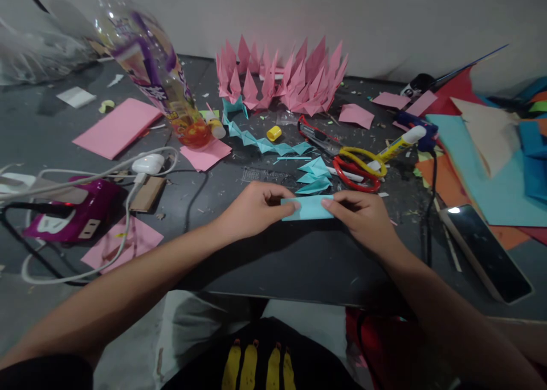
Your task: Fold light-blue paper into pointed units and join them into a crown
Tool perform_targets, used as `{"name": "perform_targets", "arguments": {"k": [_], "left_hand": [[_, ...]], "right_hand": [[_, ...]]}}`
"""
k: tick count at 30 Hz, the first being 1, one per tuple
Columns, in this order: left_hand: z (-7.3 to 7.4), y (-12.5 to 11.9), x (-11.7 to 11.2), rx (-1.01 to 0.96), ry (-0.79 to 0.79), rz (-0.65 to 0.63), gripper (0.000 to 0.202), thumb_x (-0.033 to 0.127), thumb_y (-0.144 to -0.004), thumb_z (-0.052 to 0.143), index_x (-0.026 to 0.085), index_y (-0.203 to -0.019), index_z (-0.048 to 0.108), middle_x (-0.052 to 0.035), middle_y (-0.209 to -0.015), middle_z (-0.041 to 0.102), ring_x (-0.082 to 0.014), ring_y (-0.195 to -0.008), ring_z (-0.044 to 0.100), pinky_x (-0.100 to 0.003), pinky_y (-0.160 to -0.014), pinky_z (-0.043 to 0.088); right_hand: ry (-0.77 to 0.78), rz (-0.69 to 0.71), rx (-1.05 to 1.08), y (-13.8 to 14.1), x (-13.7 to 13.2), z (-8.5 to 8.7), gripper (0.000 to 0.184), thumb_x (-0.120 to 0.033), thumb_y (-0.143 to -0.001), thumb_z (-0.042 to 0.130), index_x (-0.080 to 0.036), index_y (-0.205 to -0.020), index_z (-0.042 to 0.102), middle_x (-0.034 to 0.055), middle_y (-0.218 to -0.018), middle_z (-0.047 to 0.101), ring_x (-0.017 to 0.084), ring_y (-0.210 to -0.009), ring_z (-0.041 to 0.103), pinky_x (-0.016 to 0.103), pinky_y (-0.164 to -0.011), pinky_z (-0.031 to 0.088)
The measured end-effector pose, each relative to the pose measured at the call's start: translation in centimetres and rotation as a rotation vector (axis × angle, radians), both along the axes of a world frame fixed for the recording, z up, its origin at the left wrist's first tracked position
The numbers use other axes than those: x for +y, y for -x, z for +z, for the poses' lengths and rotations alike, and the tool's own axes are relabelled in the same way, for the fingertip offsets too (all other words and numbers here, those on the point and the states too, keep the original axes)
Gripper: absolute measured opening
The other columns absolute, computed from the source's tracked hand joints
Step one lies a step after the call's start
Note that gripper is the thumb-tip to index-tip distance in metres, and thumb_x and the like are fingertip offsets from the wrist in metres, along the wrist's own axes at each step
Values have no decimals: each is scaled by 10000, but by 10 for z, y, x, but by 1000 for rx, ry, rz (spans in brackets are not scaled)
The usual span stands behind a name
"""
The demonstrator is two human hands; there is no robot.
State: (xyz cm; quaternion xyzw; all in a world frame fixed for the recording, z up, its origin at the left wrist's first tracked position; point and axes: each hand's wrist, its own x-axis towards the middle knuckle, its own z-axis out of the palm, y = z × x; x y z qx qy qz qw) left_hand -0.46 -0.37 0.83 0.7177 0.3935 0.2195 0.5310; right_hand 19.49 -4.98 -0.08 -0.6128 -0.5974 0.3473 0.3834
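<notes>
A small folded strip of light blue paper (311, 209) is held level above the front part of the dark table. My left hand (258, 210) pinches its left end between thumb and fingers. At the right end, my right hand (361, 213) grips it the same way, thumb on top. Just behind the strip lie several folded blue paper points (315, 176). Farther back runs a zigzag chain of blue folded paper (267, 145). Two clusters of pink folded paper spikes (314, 79) stand near the wall. Scissors (359, 162) with red and yellow handles lie beyond my right hand.
A drink bottle (156, 71) stands at the left, near pink paper sheets (117, 128). A purple power adapter (77, 210) with cables is at far left. To the right are a phone (487, 253), a glue gun (416, 131) and coloured paper sheets (478, 179).
</notes>
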Motion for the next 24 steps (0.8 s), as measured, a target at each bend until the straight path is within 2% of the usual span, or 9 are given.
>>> {"name": "perform_targets", "arguments": {"k": [5,9,12,16,20,24], "left_hand": [[-2,-5,-6,445,-438,-143,116,224,-749,558,141,-728,637,-28,-715,622,-151,-668,559,-256,-625,412],[-3,-12,-15,680,-598,-192,141,256,-757,548,135,-764,620,-66,-772,629,-226,-762,598,-354,-733,452],[-5,-12,-15,648,-631,-190,162,228,-728,575,131,-854,608,-70,-855,622,-225,-808,594,-355,-765,462],[-11,-5,-6,486,-666,-278,204,190,-733,594,159,-932,625,-65,-956,591,-203,-896,575,-306,-787,457],[-11,2,5,385,-538,-336,161,175,-755,589,164,-900,657,-35,-890,601,-151,-806,580,-249,-728,442],[-8,3,10,372,-452,-314,198,138,-725,605,145,-918,648,-26,-858,614,-123,-722,564,-212,-642,413]], "right_hand": [[34,216,-290,4,2,-5,216,-306,-768,552,-177,-594,558,-16,-607,489,106,-553,442,241,-522,316],[27,255,-522,12,2,-7,152,-242,-762,529,-183,-622,528,-18,-629,469,119,-600,455,249,-567,299],[31,258,-598,16,2,-7,117,-227,-749,520,-189,-640,503,-20,-635,446,125,-607,436,249,-563,278],[28,275,-609,16,3,-6,111,-221,-739,519,-191,-640,480,-19,-637,440,127,-604,427,248,-561,268],[63,289,-574,13,4,-5,132,-227,-755,520,-191,-637,475,-18,-638,452,124,-605,436,242,-565,278],[72,329,-528,10,4,-4,137,-236,-792,502,-190,-663,494,-16,-657,460,126,-623,450,242,-581,291]]}}
